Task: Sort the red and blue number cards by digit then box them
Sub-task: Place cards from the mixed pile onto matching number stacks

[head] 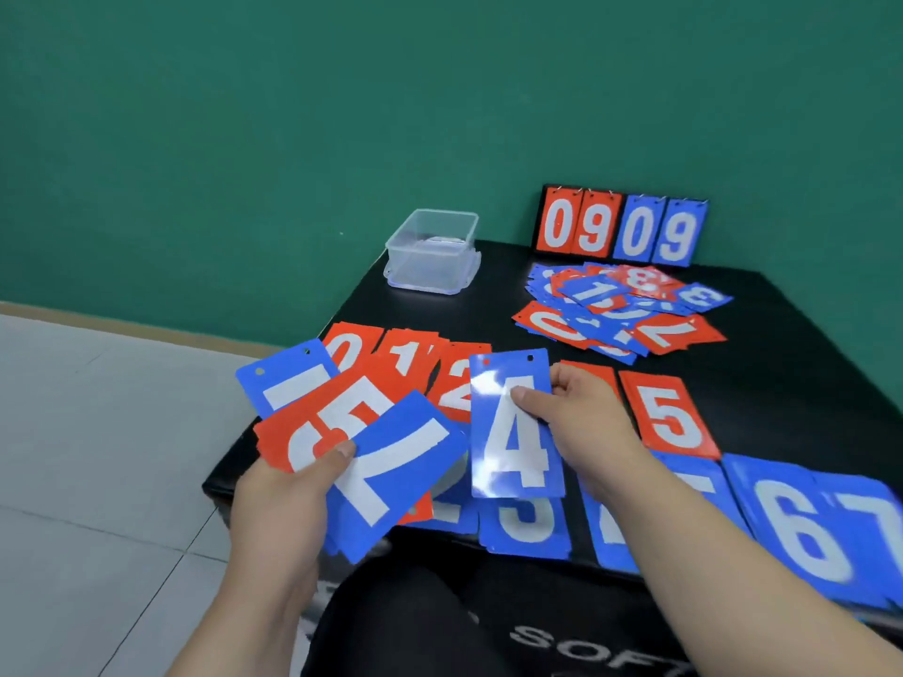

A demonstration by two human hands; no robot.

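Note:
My left hand (288, 495) grips a fan of cards (352, 442): a blue one at the back, a red 5, and a blue 7 in front. My right hand (581, 412) pinches a blue 4 card (513, 432) upright above the table's near side. On the black table (440, 310) a far row of red piles shows 0 (349, 346), 1 (408, 356), 2 (454, 383) and 5 (672, 415). A near row of blue piles shows 3 (525, 525), 6 (801, 530) and 7 (874, 520); others are partly hidden. An unsorted heap of mixed cards (620, 307) lies further back.
A clear plastic box (432, 251) without a lid stands at the table's far left corner. A flip scoreboard (620, 227) reading 09 09 stands against the green wall. Grey tiled floor lies to the left. My dark-clothed lap is below the table edge.

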